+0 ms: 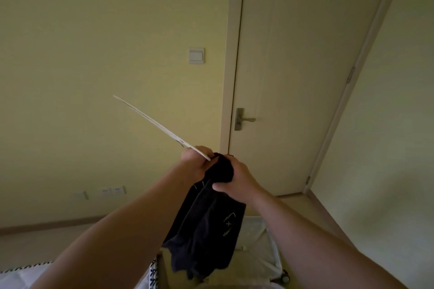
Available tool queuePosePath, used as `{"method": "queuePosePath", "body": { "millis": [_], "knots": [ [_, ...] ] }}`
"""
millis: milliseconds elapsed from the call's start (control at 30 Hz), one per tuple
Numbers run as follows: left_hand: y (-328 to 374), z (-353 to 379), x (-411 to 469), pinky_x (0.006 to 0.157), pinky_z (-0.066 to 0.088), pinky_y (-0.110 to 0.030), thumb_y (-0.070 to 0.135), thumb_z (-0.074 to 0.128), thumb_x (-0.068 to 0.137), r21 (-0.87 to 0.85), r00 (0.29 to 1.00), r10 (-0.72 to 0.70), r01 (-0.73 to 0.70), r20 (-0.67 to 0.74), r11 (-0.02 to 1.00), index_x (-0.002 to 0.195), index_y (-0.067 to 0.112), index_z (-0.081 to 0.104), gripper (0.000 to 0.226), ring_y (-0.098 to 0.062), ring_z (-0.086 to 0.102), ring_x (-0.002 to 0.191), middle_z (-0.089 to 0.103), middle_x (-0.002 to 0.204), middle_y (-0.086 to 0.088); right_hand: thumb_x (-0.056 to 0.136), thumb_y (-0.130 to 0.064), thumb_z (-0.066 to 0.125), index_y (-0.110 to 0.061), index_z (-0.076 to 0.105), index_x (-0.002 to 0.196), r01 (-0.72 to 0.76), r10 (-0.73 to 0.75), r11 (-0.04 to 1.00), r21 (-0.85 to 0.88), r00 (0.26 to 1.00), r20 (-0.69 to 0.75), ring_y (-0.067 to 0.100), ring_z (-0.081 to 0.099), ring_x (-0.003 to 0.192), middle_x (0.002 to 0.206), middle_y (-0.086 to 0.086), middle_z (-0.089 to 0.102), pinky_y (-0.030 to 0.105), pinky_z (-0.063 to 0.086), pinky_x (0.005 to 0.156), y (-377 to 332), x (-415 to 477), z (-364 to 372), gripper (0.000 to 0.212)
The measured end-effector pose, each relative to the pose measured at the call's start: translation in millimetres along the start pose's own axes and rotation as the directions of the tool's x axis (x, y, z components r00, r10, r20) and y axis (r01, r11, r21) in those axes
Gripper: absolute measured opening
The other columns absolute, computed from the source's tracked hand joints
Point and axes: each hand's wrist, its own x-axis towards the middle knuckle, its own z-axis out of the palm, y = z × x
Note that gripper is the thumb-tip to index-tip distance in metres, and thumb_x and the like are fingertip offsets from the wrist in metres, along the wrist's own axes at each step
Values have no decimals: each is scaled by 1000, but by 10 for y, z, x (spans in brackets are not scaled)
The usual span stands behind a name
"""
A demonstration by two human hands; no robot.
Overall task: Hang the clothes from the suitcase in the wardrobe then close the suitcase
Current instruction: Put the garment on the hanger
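gripping the white hanger (152,124) in the left hand (193,162), slanted up-left from the black garment (211,230) bunched in the right hand (238,178) alongside.

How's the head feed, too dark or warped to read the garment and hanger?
Head view: dim, yellowish light; the dark garment loses fold detail; the pale hanger stands out against the wall; wide-angle distortion bows the door frame; no glare.

1 head-worn view, wide-angle, facing forward toward wall (94,30) and door (293,77), hands (237,176) close below.
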Motion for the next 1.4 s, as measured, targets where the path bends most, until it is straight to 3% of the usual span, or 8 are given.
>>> {"method": "queuePosePath", "body": {
  "millis": [133, 300, 433, 633, 767, 1000, 1200, 1400],
  "knots": [
    [52, -11, 17, 53, 54, -29, -14, 52, 74, 13, 1000, -3, 2, 28, 1000, 68, 7, 46, 22, -28, 58, 64, 50, 70, -14, 65, -68, 57, -31, 32, 134, -59, -82, 909, -413, 945, -316, 28, 39, 127, 140, 4, 34, 50, 38, 103, 51, 25, 326, 83],
    [141, -4, 18, 51, 46, -27, -11, 50, 87, 141, 996, 88, -84, -19, 986, 60, 5, 46, 31, -20, 51, 54, 49, 54, -7, 66, -77, 47, -18, 38, 141, -188, -96, 904, -385, 786, -610, 33, 52, 114, 134, 10, 47, 57, 42, 95, -131, 50, 707, 96],
    [200, 3, -40, 44, 48, -18, -8, 43, 96, 98, 991, 133, -132, -7, 986, 95, -2, 53, 12, -17, 60, 63, 58, 77, -9, 87, -54, 33, -14, 43, 136, -272, -68, 895, -353, 698, -713, 36, 57, 106, 127, 13, 51, 56, 42, 92, -277, 120, 757, 65],
    [249, -32, -106, 60, 62, -41, -25, 58, 75, -30, 991, 125, -127, -36, 992, 91, 3, 49, 33, -31, 66, 73, 50, 82, -13, 80, -28, 61, -10, 44, 140, -294, -92, 825, -483, 772, -629, 38, 55, 112, 131, 17, 51, 60, 39, 95, -74, 76, 608, 65],
    [260, -69, -200, 51, 59, -40, -29, 53, 77, -74, 988, 137, -142, -66, 987, 89, 9, 41, 41, -26, 60, 64, 45, 79, -11, 90, -23, 54, -19, 40, 141, -319, 32, 810, -491, 861, -507, 30, 55, 114, 129, 7, 56, 49, 44, 96, 185, -20, 397, 53],
    [237, -216, -194, 50, 58, -37, -15, 44, 92, -26, 986, 140, -143, -91, 989, 112, 9, 43, 32, -29, 60, 74, 49, 89, -13, 94, -13, 42, -19, 56, 109, -18, -109, 946, -325, 924, -367, 21, 63, 75, 85, -1, 63, 32, 49, 59, -76, 12, -46, 21],
    [174, -438, -101, 70, 59, -56, -8, 37, 91, 257, 977, 197, -170, -84, 951, 79, 9, 42, 22, -32, 59, 68, 45, 72, -13, 89, -33, 47, -17, 59, 98, -136, 76, 961, -242, 968, -241, 19, 62, 79, 92, -2, 64, 36, 56, 72, -350, 102, -112, 22],
    [77, -795, -167, 55, 59, -40, -3, 46, 92, 790, 864, 486, -204, -133, 578, 101, 7, 47, 13, -32, 68, 69, 60, 82, -9, 82, -6, 51, -10, 59, 106, -273, 327, 938, 211, 900, -288, 16, 53, 74, 93, 5, 59, 25, 38, 56, -405, 180, -171, 25]
  ]
}}
